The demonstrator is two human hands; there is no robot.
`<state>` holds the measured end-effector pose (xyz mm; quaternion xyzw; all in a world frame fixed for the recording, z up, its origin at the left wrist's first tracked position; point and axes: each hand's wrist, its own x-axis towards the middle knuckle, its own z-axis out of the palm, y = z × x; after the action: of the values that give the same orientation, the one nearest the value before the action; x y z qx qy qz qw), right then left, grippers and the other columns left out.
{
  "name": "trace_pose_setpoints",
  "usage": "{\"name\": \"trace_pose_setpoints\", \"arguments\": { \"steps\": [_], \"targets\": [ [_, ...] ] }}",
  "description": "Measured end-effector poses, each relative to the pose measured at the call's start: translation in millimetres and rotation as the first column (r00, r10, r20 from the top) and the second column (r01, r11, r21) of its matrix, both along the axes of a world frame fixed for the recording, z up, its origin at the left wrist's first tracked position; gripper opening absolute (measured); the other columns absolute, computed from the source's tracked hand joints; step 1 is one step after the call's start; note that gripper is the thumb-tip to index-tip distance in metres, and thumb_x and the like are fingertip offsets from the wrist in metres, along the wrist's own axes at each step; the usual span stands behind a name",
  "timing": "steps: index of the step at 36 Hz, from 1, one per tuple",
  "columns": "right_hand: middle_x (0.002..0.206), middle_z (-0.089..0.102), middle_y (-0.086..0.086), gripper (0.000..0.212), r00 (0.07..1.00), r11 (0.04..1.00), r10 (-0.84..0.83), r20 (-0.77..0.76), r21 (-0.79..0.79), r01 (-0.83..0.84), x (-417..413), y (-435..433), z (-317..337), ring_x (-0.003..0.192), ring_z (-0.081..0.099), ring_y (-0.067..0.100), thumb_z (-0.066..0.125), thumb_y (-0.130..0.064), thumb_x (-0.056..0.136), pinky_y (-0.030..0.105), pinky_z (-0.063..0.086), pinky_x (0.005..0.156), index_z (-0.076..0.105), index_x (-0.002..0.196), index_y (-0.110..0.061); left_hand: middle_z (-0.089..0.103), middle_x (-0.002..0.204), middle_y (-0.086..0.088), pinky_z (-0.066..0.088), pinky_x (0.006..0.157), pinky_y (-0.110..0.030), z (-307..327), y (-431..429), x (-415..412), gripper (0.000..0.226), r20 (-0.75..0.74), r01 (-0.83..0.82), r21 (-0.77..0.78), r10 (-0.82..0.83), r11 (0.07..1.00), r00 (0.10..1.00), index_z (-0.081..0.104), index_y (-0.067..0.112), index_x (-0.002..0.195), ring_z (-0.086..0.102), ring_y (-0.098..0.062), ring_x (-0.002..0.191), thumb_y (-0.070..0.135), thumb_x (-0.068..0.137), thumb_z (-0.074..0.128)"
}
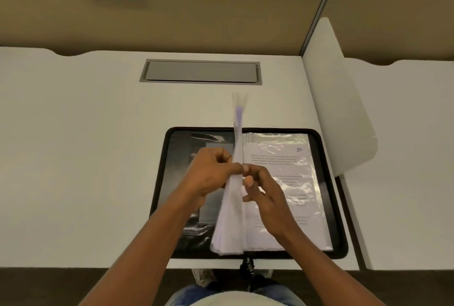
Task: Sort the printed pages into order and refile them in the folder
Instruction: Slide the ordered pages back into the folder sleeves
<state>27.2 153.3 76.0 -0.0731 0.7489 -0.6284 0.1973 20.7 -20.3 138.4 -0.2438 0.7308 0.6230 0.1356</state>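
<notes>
Head cam: folder (326, 254) lies open on desk (73, 158) at 6 o'clock, sleeved page (277, 163) on its right half. Stack of pages (231, 219) stands on edge over the spine, blurred. Left hand (208, 173) pinches it near mid; right hand (267, 197) fingers loosely curled against it at 3 o'clock, grip unclear. Tip: square edges w/ both hands, check nos. before sleeving.

To your left, the white table (73, 158) lies bare and open. The open black folder (329, 207) fills the near centre. A white divider panel (339, 109) walls off your right.
</notes>
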Motion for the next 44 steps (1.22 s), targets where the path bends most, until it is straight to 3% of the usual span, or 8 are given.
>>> {"name": "trace_pose_setpoints", "arguments": {
  "steps": [10,13,17,21,28,33,38,44],
  "targets": [
    [0.123,0.071,-0.007,0.066,0.976,0.978,-0.104,0.193,0.196,0.065,-39.7,104.9,5.5,0.106,0.072,0.013,0.087,-0.026,0.082,0.035,0.063,0.088,0.053,0.139,-0.031,0.081,0.100,-0.008,0.066,0.086,-0.042,-26.9,88.9,-30.7,0.030,0.033,0.164,0.247,-0.177,0.955,0.984,0.078,0.006,0.104,0.079,-0.023,0.093,0.029,0.088,0.086],
    [0.119,0.076,0.004,0.055,0.923,0.983,-0.163,0.349,0.139,0.121,-50.1,133.9,-14.4,0.101,0.076,0.023,0.079,-0.002,0.086,0.046,0.063,0.088,0.062,0.134,-0.025,0.081,0.095,-0.001,0.066,0.087,-0.042,-57.5,96.0,-31.8,0.026,0.033,0.209,0.109,-0.214,0.972,0.976,0.080,0.011,0.100,0.079,-0.017,0.090,0.035,0.089,0.084],
    [0.112,0.078,0.008,0.049,0.860,0.968,-0.242,0.448,0.177,0.180,-56.0,151.7,-39.0,0.097,0.077,0.028,0.074,0.012,0.082,0.049,0.063,0.085,0.068,0.124,-0.012,0.076,0.092,0.011,0.063,0.085,-0.036,-104.3,79.2,-33.7,0.019,-0.038,0.195,-0.377,-0.226,0.905,0.973,0.074,0.024,0.093,0.072,-0.007,0.086,0.040,0.089,0.084],
    [0.112,0.075,0.004,0.045,0.875,0.929,-0.315,0.367,0.306,0.206,-52.6,162.3,-58.1,0.097,0.075,0.021,0.080,0.006,0.083,0.043,0.064,0.084,0.063,0.113,-0.024,0.060,0.114,0.011,0.054,0.089,-0.035,-141.8,58.0,-33.9,0.024,-0.123,0.190,-0.671,-0.361,0.716,0.925,0.067,0.028,0.105,0.057,-0.013,0.111,0.033,0.088,0.083],
    [0.114,0.061,-0.005,0.065,0.962,0.830,-0.272,-0.008,0.504,0.239,-42.7,154.6,-63.3,0.092,0.061,0.005,0.081,-0.007,0.085,0.014,0.045,0.065,0.046,0.138,-0.021,0.032,0.166,0.007,0.037,0.118,-0.048,-154.1,31.1,-38.0,0.076,-0.022,0.356,-0.784,-0.597,0.508,0.802,0.055,0.027,0.145,0.024,-0.019,0.151,0.060,0.082,0.080],
    [0.156,0.040,0.013,0.078,0.883,0.653,0.018,-0.470,0.674,0.345,-32.0,125.5,-71.0,0.143,0.040,0.029,0.075,-0.005,0.083,0.042,0.043,0.113,0.041,0.152,-0.012,-0.010,0.176,0.011,0.009,0.130,-0.054,-162.8,23.7,-37.1,0.103,0.080,0.449,-0.811,-0.689,0.375,0.721,0.019,0.031,0.167,-0.016,-0.016,0.162,0.083,0.086,0.056],
    [0.176,0.003,0.000,0.066,0.855,0.779,0.305,-0.420,0.626,0.030,-48.8,69.4,-79.9,0.162,-0.003,0.014,0.047,-0.036,0.108,0.042,0.010,0.131,0.021,0.166,-0.018,-0.026,0.173,0.008,0.000,0.131,-0.057,-165.9,24.3,-37.3,0.116,0.072,0.446,-0.837,-0.745,0.316,0.663,-0.011,0.025,0.168,-0.027,-0.023,0.159,0.087,0.089,0.047],
    [0.176,0.006,0.003,0.074,0.802,0.682,0.475,-0.361,0.727,-0.076,-93.9,8.4,-98.5,0.162,-0.005,0.016,0.020,-0.062,0.109,0.044,0.007,0.131,0.016,0.167,-0.016,-0.029,0.172,0.002,-0.003,0.131,-0.055,-171.1,19.4,-46.4,0.124,0.128,0.491,-0.830,-0.766,0.265,0.630,-0.022,0.023,0.165,-0.035,-0.028,0.155,0.088,0.086,0.048]
  ]
}}
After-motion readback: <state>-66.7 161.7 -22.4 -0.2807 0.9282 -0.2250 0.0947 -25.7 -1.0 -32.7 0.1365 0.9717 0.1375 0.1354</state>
